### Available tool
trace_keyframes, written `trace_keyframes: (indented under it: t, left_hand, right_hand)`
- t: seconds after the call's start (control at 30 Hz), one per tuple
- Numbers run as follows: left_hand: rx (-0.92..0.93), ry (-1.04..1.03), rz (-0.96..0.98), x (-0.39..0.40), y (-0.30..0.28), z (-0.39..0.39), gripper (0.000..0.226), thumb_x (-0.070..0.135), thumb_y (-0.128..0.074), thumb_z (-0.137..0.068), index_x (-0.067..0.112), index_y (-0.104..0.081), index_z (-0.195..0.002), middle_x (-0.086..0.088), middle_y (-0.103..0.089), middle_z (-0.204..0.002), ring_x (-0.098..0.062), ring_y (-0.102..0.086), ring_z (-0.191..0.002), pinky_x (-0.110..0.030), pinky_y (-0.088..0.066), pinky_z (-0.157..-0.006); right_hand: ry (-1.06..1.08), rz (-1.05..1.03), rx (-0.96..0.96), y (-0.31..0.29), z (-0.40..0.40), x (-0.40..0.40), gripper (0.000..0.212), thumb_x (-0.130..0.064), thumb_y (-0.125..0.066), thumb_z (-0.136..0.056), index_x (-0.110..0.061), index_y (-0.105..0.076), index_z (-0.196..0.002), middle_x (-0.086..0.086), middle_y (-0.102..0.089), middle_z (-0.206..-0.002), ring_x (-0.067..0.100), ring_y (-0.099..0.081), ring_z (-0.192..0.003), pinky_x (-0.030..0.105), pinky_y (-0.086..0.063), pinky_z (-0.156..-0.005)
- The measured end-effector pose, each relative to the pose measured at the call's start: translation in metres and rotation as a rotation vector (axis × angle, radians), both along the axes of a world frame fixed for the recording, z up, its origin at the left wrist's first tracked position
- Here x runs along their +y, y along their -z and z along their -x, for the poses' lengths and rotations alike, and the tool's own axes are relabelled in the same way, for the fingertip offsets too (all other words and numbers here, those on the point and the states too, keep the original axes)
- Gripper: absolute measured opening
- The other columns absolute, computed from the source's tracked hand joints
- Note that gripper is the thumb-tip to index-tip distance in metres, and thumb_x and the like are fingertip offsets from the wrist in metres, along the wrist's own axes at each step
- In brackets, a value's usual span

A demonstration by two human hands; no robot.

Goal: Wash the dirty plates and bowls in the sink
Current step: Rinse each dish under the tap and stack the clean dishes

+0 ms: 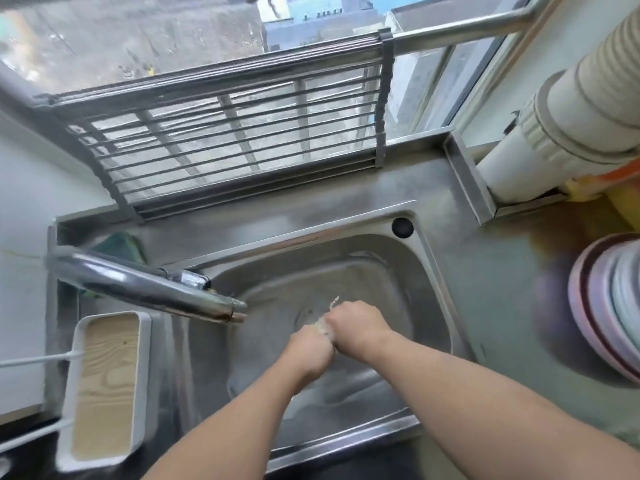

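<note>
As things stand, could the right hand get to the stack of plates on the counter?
Probably yes. The stack of plates stands on the steel counter to the right of the sink, with nothing between it and the right hand. But that hand and the left hand grip a pale scrubber, so it isn't free.

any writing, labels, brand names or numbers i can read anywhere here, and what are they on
None: no readable text shows in this view.
Faucet: bare metal, no brand mark visible.
White tray with the wood-grain base: plain, no label.
Stacked plates on the counter: coloured rims only, no print.
White pipe by the window: no marking visible.
</note>
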State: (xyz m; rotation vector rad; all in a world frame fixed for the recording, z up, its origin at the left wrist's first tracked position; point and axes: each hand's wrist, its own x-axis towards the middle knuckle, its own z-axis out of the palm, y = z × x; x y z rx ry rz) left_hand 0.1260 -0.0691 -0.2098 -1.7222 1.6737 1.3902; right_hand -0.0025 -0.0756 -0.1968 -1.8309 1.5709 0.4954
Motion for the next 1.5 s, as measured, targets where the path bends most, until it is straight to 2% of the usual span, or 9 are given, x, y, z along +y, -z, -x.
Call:
trace_keyframes:
  t: [0.23, 0.33, 0.43, 0.63, 0.77, 0.87, 0.97, 1.17, 1.5]
  left_hand:
    - [0.244, -0.666, -0.146, 0.008, -0.013, 0.002, 0.018, 0.002, -0.058, -0.069, 0.017, -0.054, -0.078, 0.001, -0.049, -0.056, -0.017, -0.037, -0.052, -0.021, -0.022, -0.044]
    - [0.449, -1.001, -0.181, 0.008, -0.018, -0.005, 0.042, 0.008, -0.05, -0.045, 0.009, -0.055, -0.087, -0.01, -0.05, -0.066, -0.021, -0.043, -0.05, -0.021, -0.03, -0.045]
    - [0.769, -1.393, -0.398, 0.011, -0.015, -0.001, 0.015, 0.022, -0.053, -0.076, 0.008, -0.054, -0.072, -0.011, -0.054, -0.07, -0.028, -0.054, -0.065, -0.035, -0.043, -0.064]
    - [0.393, -0.542, -0.286, 0.005, -0.017, -0.025, 0.036, 0.019, -0.056, -0.093, 0.019, -0.06, -0.129, -0.002, -0.073, -0.108, -0.015, -0.066, -0.089, -0.026, -0.052, -0.072]
    - [0.284, 0.189, 0.391, -0.015, -0.028, -0.047, 0.071, 0.018, -0.059, -0.085, 0.03, -0.047, -0.153, 0.005, -0.051, -0.156, -0.014, -0.048, -0.138, -0.029, -0.038, -0.118]
    - [0.416, 0.794, 0.739, -0.02, -0.014, -0.046, 0.061, 0.027, -0.066, -0.081, 0.019, -0.055, -0.141, -0.005, -0.05, -0.152, -0.026, -0.051, -0.132, -0.04, -0.044, -0.108]
    - [0.23, 0.721, 0.58, -0.017, -0.008, -0.033, 0.057, 0.034, -0.082, -0.073, 0.012, -0.059, -0.12, -0.009, -0.061, -0.117, -0.033, -0.063, -0.102, -0.044, -0.057, -0.08]
    - [-0.234, 0.493, 0.463, -0.015, -0.007, -0.013, 0.026, 0.017, -0.056, -0.096, 0.017, -0.052, -0.121, -0.006, -0.067, -0.119, -0.031, -0.067, -0.108, -0.039, -0.051, -0.08]
    - [0.071, -0.074, -0.074, -0.016, -0.013, -0.023, 0.022, 0.01, -0.066, -0.064, 0.015, -0.068, -0.086, 0.001, -0.067, -0.076, -0.022, -0.06, -0.073, -0.03, -0.044, -0.058]
  right_hand:
    - [0.319, -0.028, -0.231, 0.016, -0.004, 0.009, 0.022, -0.026, -0.074, -0.08, -0.028, -0.052, -0.082, 0.008, -0.07, -0.103, 0.034, -0.064, -0.098, 0.035, -0.041, -0.069]
    - [0.775, -0.16, -0.599, 0.009, -0.011, 0.03, 0.046, -0.019, -0.077, -0.069, -0.026, -0.062, -0.113, 0.004, -0.068, -0.111, 0.023, -0.067, -0.1, 0.032, -0.053, -0.075]
    - [1.151, -0.512, -0.966, 0.0, -0.032, 0.051, 0.086, -0.014, -0.062, -0.055, -0.029, -0.052, -0.139, -0.005, -0.071, -0.117, 0.008, -0.066, -0.107, 0.021, -0.054, -0.077]
    - [1.433, -0.569, -0.892, 0.007, -0.039, 0.055, 0.021, -0.002, -0.073, -0.083, -0.012, -0.073, -0.102, -0.003, -0.069, -0.063, 0.009, -0.06, -0.052, 0.021, -0.046, -0.05]
    - [1.182, -0.522, -0.778, 0.009, -0.005, 0.036, 0.017, -0.006, -0.078, -0.084, -0.017, -0.068, -0.091, -0.004, -0.061, -0.064, 0.003, -0.052, -0.045, 0.018, -0.039, -0.046]
    - [0.739, -0.719, -0.642, 0.0, 0.004, 0.018, 0.017, -0.016, -0.079, -0.081, -0.023, -0.064, -0.086, 0.0, -0.052, -0.069, 0.007, -0.046, -0.052, 0.02, -0.035, -0.047]
    - [0.483, -0.731, -0.432, 0.003, -0.002, 0.001, 0.011, -0.014, -0.076, -0.083, -0.018, -0.066, -0.083, 0.002, -0.058, -0.076, 0.016, -0.053, -0.066, 0.028, -0.044, -0.06]
    - [0.136, -0.273, -0.115, 0.01, -0.021, -0.009, 0.016, -0.016, -0.059, -0.087, -0.02, -0.064, -0.102, 0.008, -0.071, -0.108, 0.031, -0.064, -0.087, 0.032, -0.05, -0.069]
    - [0.075, 0.062, -0.045, 0.003, -0.019, 0.007, 0.025, -0.023, -0.059, -0.097, -0.028, -0.065, -0.12, 0.007, -0.069, -0.12, 0.037, -0.067, -0.112, 0.04, -0.051, -0.082]
